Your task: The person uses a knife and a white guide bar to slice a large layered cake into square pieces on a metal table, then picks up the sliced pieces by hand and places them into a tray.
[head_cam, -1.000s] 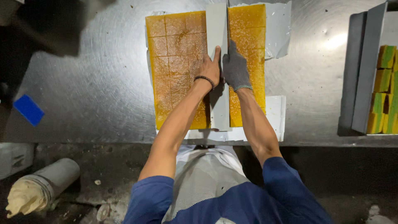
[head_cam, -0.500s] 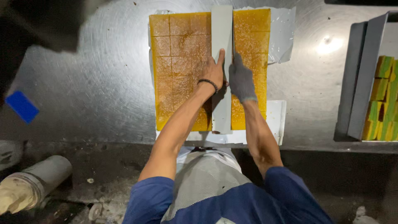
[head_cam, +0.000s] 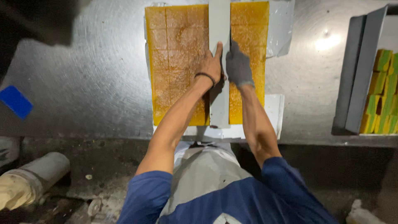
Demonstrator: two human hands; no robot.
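Note:
A flat yellow-orange slab (head_cam: 174,62), scored into squares, lies on a steel table (head_cam: 83,83). A long grey strip (head_cam: 219,20) runs lengthwise over it. My bare left hand (head_cam: 211,66), with a dark band at the wrist, presses on the strip, index finger stretched along it. My right hand (head_cam: 239,66) wears a grey glove and rests on the slab's right part (head_cam: 253,37) against the strip's right edge, one finger pointing forward. Whether it grips a tool is hidden.
A white board (head_cam: 273,112) and a clear plastic sheet (head_cam: 282,25) lie under the slab. At the right stands a grey tray (head_cam: 360,70) with green and yellow blocks (head_cam: 383,95). Blue tape (head_cam: 14,101) marks the table's left. A wrapped cylinder (head_cam: 37,174) lies on the floor.
Both hands have slid a little farther away along the strip. The slab and strip have not moved; only the view has shifted slightly.

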